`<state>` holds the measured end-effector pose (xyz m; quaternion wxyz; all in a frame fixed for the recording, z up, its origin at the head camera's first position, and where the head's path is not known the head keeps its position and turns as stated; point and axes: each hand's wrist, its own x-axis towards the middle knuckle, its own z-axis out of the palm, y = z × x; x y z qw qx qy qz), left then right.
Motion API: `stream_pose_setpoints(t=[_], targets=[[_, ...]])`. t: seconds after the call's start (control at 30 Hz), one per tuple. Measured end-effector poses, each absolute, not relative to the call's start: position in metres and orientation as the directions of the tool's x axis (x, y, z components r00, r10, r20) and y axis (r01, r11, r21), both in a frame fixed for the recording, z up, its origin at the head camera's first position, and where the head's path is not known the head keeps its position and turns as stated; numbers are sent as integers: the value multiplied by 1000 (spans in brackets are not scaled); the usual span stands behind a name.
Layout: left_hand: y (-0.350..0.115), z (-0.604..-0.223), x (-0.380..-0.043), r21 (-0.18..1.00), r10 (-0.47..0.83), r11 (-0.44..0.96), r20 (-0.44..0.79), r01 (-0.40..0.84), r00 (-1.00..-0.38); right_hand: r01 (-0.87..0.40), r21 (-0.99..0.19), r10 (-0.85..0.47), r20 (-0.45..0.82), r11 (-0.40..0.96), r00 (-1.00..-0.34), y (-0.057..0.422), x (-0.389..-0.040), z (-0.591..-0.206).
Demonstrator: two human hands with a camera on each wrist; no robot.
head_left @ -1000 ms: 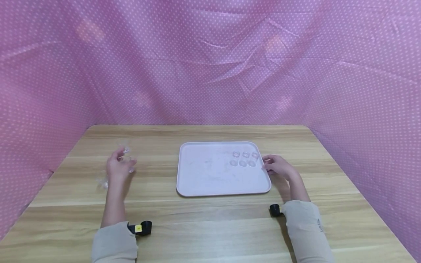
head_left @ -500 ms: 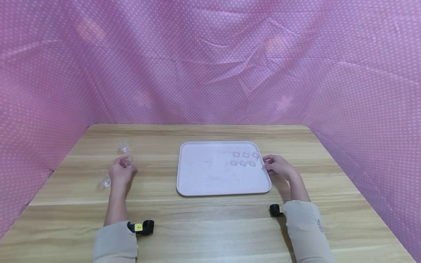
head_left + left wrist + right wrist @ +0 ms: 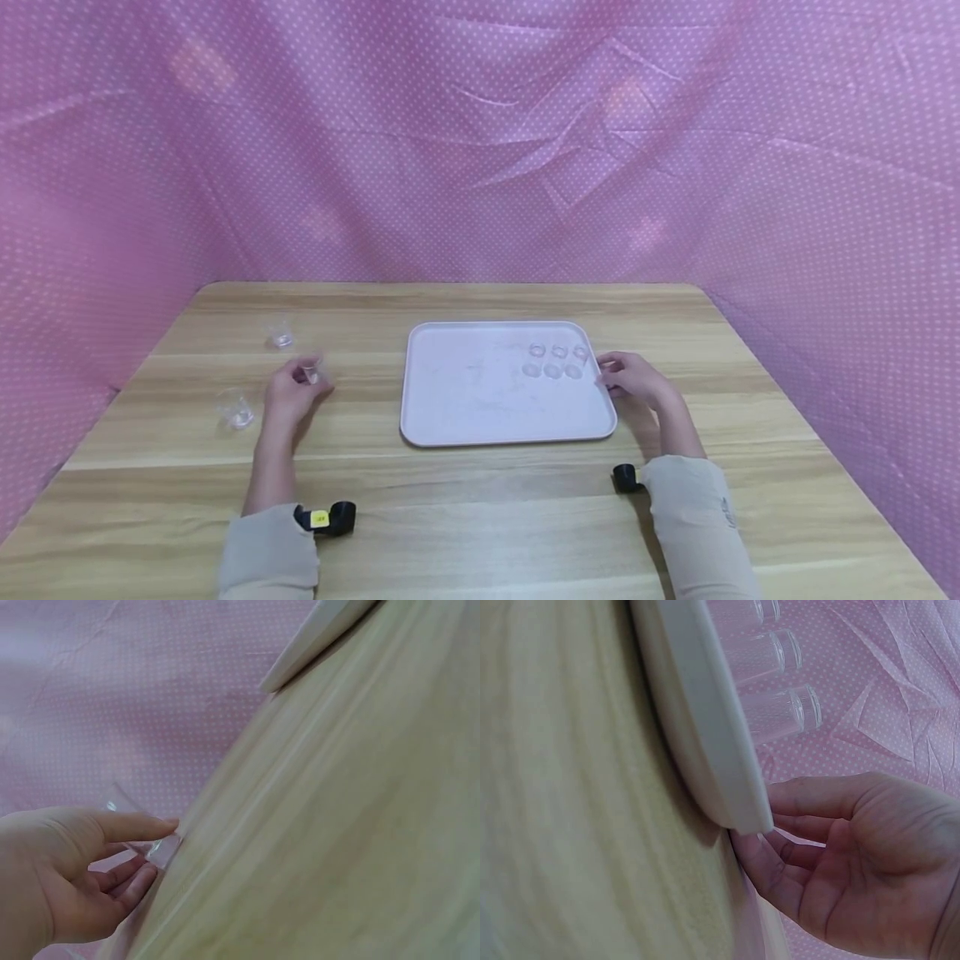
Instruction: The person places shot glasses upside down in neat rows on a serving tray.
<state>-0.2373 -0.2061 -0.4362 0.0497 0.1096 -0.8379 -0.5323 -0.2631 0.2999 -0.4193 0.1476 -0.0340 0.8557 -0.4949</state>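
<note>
Pinches a clear cup point(image 3: 313, 372) between thumb and fingers of the left hand point(image 3: 291, 393), left of the white tray point(image 3: 487, 421), and grips the tray's right rim with the right hand point(image 3: 636, 377). Includes other clear cups point(image 3: 555, 360) on the tray's right part and two loose cups point(image 3: 241, 414) farther left of it on the counter point(image 3: 480, 517).

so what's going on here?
A person's left grip holds a clear glass, left of the tray. The right grip holds the tray's right edge. Three upturned glasses stand in a row on the tray, toward its right side; the rest of it is bare. Two more sit on the table, by the left grip: a far glass and a near glass.
</note>
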Motion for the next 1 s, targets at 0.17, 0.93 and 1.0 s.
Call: stream_pose_setpoints(t=[0.17, 0.93, 1.0], targets=[[-212, -441, -234, 845, -211, 529, 40, -80, -977, 93, -856, -203, -224, 509, -953, 299, -264, -419], [-212, -442, -235, 790, -175, 611, 83, -42, -981, 76, -851, -207, -212, 520, -955, 300, -262, -419], [-210, -438, -234, 792, -164, 609, 74, -42, -984, 75, -848, -205, -211, 524, -956, 299, -262, -419]])
